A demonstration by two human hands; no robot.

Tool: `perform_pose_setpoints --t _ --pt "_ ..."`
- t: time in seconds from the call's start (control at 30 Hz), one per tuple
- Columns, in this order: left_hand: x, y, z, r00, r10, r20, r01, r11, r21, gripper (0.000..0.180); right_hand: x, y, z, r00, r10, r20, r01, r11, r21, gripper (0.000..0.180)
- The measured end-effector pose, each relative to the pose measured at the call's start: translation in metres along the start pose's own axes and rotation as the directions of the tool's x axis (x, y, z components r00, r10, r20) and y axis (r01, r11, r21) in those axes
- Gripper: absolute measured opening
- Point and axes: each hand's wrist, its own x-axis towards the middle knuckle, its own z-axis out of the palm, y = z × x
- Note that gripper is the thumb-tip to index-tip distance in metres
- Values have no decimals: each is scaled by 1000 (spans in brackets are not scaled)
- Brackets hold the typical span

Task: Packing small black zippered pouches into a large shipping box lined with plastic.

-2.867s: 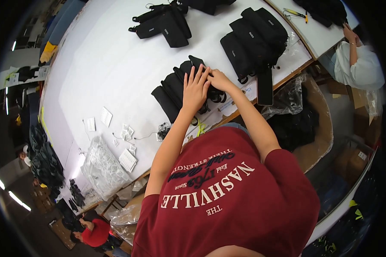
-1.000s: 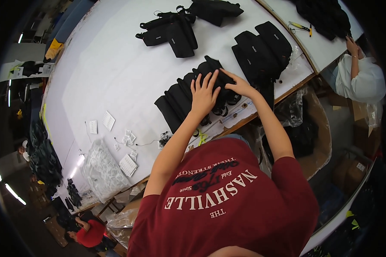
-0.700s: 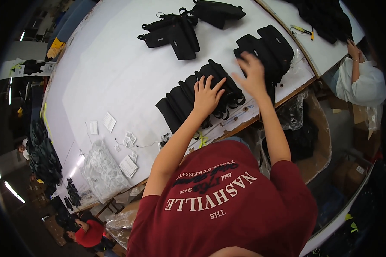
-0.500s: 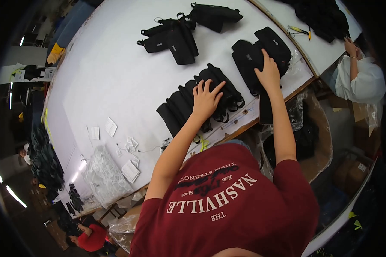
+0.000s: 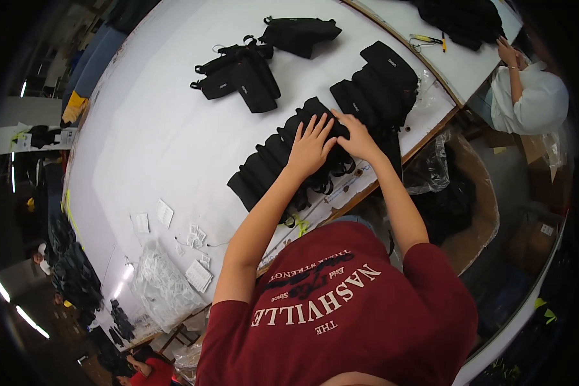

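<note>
White worktop [image 5: 141,141] spreads out before you, its worn wooden edge running up to the right just beyond your dark red shirt [image 5: 367,309]. Close to that edge lies a row of black fabric pouches [image 5: 259,170], packed side by side, with black straps [image 5: 346,167] looping out on your side. Your left hand [image 5: 312,147] lies over the row toward its right end, palm down, fingers spread. Your right hand [image 5: 359,136] is just beside it at that same end, fingers extended and thumb apart; you can't tell how firmly either one presses.

Left along the near edge, a clear plastic bag [image 5: 163,280] bulges with white pieces, and white cards [image 5: 199,275] lie next to it. Below the edge on your right stands a plastic-lined carton [image 5: 486,225] with dark contents.

Beyond your right hand, a second cluster of black pouches [image 5: 383,83] overlaps. Farther across sit a smaller black group [image 5: 241,80] and another black bundle [image 5: 300,35]. At the adjoining table [image 5: 392,16], near a yellow-handled tool [image 5: 424,40], a co-worker in white [image 5: 531,96] touches dark fabric [image 5: 463,19].
</note>
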Motion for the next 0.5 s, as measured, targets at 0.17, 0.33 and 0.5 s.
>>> perform_pose_setpoints --t 0.17,0.33,0.5 --pt "-4 6 13 999 -37 -13 38 993 110 61 14 7 -29 854 -11 -521 -275 839 -469 53" --pt "-12 4 15 999 -45 -23 47 995 88 62 19 16 -22 908 68 -414 -296 804 -516 55" --pt "-14 1 16 999 -34 -32 38 993 113 61 21 24 -14 919 100 -382 -308 786 -536 52"
